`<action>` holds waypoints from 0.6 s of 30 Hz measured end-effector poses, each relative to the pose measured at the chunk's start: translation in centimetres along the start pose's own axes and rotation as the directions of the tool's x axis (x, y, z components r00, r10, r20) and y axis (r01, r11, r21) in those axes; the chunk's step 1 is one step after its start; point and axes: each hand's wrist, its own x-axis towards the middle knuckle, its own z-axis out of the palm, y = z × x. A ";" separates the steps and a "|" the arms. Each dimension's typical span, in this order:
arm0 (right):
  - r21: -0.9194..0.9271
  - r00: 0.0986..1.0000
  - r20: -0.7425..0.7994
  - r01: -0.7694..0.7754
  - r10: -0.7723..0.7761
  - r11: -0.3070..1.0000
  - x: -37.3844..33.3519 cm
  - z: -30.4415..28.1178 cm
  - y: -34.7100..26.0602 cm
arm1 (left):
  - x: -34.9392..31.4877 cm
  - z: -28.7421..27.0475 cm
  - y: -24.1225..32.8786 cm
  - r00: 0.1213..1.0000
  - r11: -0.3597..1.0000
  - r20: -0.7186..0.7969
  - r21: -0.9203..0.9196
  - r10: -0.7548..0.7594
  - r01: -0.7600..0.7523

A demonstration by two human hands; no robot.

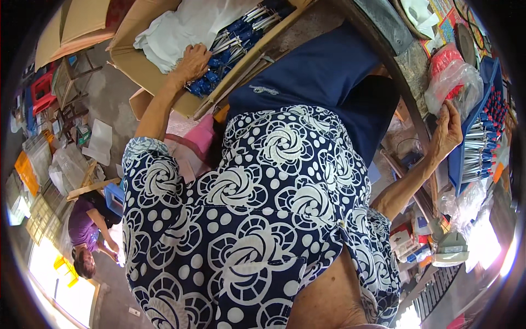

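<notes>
1. Grey floor (121, 112) spreads around a cluttered workroom; across from me, a red plastic stool (43, 90) stands among loose bags and odds and ends, and another person (83, 227) in a purple top bends over near a bright opening.
2. Closer to me, someone in a navy-and-white patterned shirt (246, 186) sits with an open cardboard box (137, 74) to the left.
3. Inside that box, a white sheet (172, 38) lies toward the left wall, and many slim blue-and-silver pieces (233, 44) are heaped along the right wall, down to the near corner.
4. Where sheet and pieces meet, the left hand (192, 63) rests with its fingers bent; I cannot tell whether they grip anything.
5. Over on the right, a blue tray (456, 164) carries rows of slim red-and-silver pieces (479, 148).
6. Just beside the tray's left edge, the right hand (448, 129) touches a clear plastic bag (466, 93) with something red inside; its fingers sit narrow, close together, though I can't tell whether they pinch the film.
</notes>
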 end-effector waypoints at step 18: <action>0.834 0.698 -0.457 0.551 -0.551 0.005 -5.2 -2.3 -19.8 | 0.5 -6.8 2.8 0.936 0.918 -0.307 -0.395 -0.171 0.038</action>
